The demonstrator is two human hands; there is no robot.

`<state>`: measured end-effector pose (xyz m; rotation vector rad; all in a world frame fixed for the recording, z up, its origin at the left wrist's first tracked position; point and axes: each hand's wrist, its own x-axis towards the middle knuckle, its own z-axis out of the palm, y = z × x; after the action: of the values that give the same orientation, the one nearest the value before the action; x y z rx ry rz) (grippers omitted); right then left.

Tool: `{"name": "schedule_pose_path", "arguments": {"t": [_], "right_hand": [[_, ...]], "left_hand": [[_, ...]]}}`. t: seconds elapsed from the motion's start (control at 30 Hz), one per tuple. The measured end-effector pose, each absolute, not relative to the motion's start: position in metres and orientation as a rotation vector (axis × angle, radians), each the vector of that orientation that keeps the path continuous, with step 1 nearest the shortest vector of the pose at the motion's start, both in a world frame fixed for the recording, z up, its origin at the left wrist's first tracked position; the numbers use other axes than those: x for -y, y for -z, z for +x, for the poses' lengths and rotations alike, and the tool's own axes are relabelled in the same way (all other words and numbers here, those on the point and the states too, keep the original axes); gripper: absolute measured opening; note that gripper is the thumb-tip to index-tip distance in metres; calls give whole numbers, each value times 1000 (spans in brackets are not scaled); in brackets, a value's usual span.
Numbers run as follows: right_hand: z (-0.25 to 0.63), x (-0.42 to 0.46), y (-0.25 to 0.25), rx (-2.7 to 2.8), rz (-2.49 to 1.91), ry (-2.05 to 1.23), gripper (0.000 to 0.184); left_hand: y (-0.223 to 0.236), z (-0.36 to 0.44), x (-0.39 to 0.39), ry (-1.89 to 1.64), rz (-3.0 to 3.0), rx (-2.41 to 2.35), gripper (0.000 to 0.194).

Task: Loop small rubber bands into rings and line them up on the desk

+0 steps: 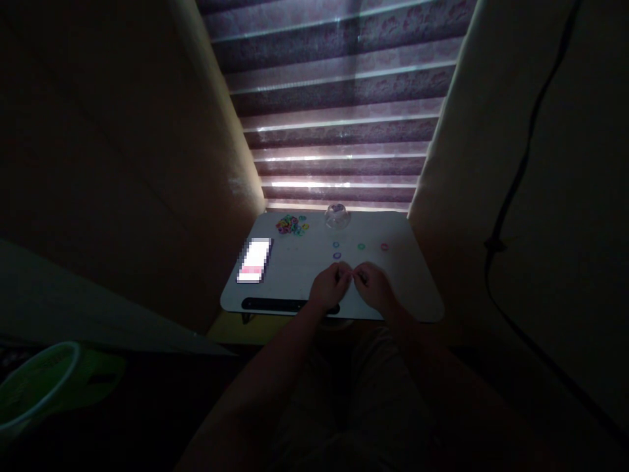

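My left hand (332,286) and my right hand (372,285) meet over the front part of a small white table (295,275). Both are closed, fingertips pinched together and nearly touching. Whatever lies between them is too small and dark to make out. Just beyond the hands lie small loose rings: a blue ring (336,244), a purple ring (337,255), a green ring (361,246) and a pinkish-red ring (384,247). A pile of multicoloured rings (289,225) sits at the back left. Behind the loose rings stands a clear rounded container (337,217).
A lit phone (254,260) lies on the table's left side. A black slotted strip (275,305) runs along the front edge, partly under my left forearm. A pleated blind (339,137) hangs behind. A green basket (63,380) stands low left; a dark cord (511,190) hangs right.
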<state>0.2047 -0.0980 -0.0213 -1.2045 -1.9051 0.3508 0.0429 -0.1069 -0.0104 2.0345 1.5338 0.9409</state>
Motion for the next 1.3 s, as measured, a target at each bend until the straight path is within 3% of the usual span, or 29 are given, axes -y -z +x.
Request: {"name": "schedule_pose_path", "arguments": {"t": [0.53,1.3], "right_hand": [[205,97,23,1853,-1216,-370,4],[207,94,28,1825,-1162,-414,14]], "left_hand": [[10,44,108,-970,2102,-1478,25],[11,44,107,-1142,1913,-1393,22]]}}
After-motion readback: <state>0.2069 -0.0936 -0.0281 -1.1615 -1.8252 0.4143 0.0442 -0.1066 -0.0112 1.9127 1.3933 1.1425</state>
